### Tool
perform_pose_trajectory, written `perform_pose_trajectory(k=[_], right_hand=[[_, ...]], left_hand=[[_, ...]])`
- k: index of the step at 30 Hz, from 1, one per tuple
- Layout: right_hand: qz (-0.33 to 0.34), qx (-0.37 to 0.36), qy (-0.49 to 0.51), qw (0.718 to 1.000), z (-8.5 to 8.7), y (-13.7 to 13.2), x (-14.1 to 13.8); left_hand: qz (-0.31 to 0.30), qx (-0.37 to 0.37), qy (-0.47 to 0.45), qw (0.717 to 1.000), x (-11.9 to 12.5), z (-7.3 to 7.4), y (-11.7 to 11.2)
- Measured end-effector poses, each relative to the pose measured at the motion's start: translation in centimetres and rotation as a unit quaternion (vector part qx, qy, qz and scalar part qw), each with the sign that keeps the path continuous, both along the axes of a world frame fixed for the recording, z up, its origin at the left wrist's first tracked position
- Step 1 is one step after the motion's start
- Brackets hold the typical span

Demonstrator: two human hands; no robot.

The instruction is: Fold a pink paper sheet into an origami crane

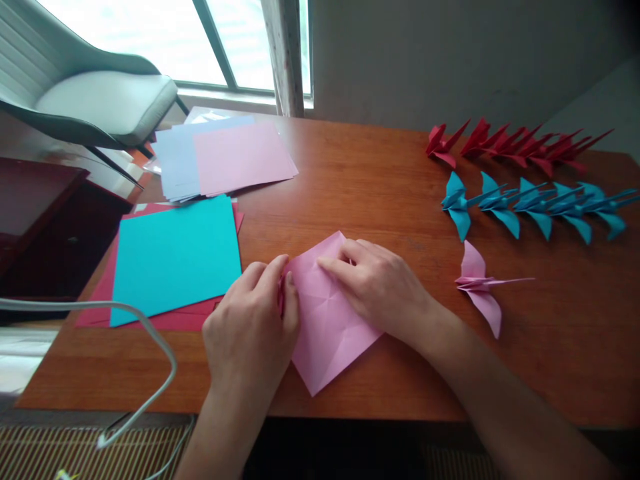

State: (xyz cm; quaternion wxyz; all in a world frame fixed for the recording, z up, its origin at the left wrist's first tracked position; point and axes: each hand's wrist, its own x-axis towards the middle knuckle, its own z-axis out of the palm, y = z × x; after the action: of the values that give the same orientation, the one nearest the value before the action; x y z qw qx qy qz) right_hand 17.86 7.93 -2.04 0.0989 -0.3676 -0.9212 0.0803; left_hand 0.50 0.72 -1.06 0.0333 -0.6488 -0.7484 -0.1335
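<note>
Both bare forearms (505,393) come in from the bottom, reaching over the brown table (350,190) to a sheet of pink paper (330,323) near its front edge. Thin creases cross the sheet and meet around its middle; one corner points toward the person, and the surface looks slightly uneven, not quite flat. At its left side, the left hand (253,313) is closed, pinching the paper between thumb and forefinger. The right hand (383,280) lies half curled over the upper right part, one digit resting on the paper's face; its other fingertips are hidden, so I cannot tell whether they close on the sheet.

Just left of the left hand lies a blue sheet (175,260) on top of red paper (95,310). To the right of the right hand, a pink paper bird (477,283) sits near a row of blue birds (540,205).
</note>
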Motion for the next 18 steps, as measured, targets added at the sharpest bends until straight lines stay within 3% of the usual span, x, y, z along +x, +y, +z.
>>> perform_pose_trajectory(k=[9, 18], right_hand=[[0.037, 0.024, -0.015, 0.999, -0.2, 0.1, 0.1], [0.04, 0.025, -0.012, 0.999, -0.3, 0.1, 0.1]], left_hand=[[-0.089, 0.014, -0.003, 0.996, -0.8, -0.7, -0.7], [-0.077, 0.042, -0.011, 0.996, -1.0, -0.9, -1.0]])
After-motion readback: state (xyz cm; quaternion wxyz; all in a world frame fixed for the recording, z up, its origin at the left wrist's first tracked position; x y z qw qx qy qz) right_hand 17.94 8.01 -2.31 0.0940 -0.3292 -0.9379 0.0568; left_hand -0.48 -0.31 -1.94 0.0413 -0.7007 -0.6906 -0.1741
